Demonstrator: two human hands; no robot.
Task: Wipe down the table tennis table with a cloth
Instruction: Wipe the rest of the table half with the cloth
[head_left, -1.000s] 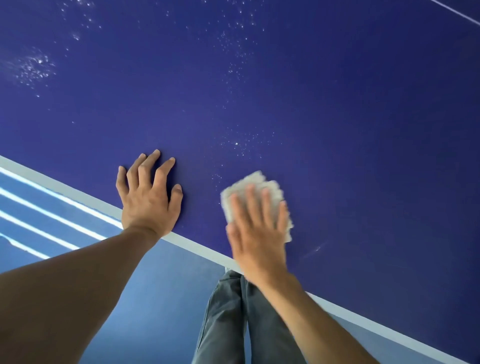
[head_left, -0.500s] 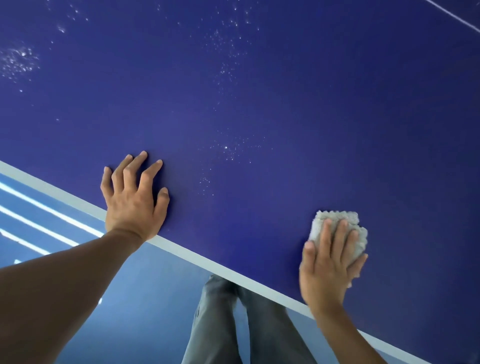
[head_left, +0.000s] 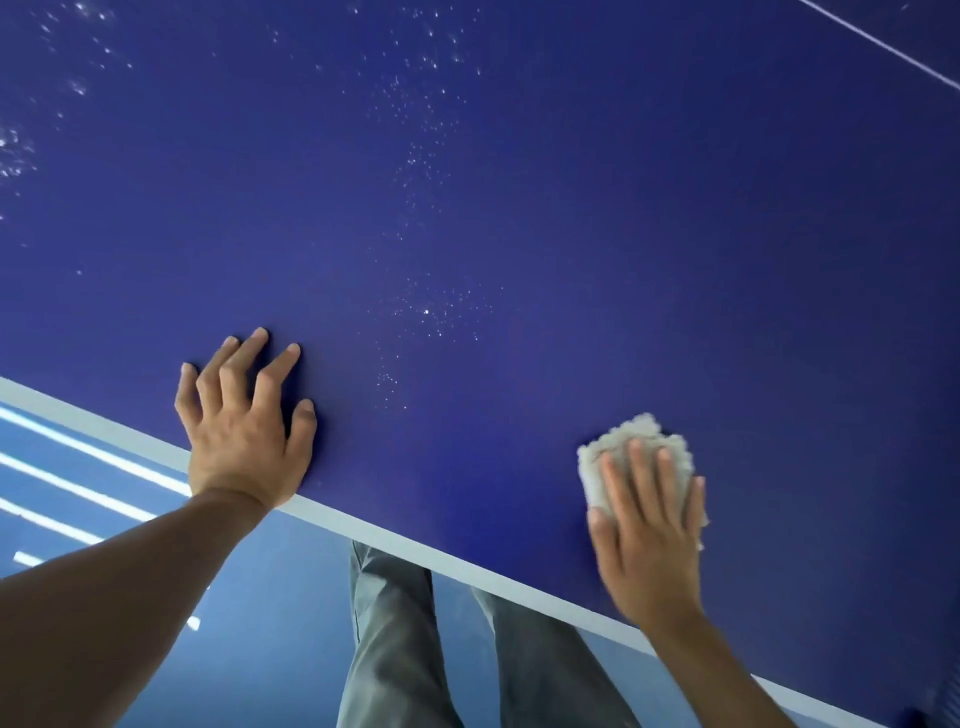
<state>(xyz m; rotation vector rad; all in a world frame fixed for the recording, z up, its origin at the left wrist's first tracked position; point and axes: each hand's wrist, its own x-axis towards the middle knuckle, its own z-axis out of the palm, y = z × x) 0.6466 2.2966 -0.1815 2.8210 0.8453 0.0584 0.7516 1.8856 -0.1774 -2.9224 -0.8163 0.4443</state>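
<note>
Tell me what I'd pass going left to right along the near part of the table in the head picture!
left hand → white specks → right hand, flat on the cloth

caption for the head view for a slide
Right hand presses a pale cloth on the dark blue table tennis table near its white edge line; left hand rests on it

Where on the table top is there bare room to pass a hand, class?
Free: the table top between the left hand and the cloth under the right hand, by the white edge stripe; also beyond the cloth. Crowded: white specks beyond that gap.
</note>
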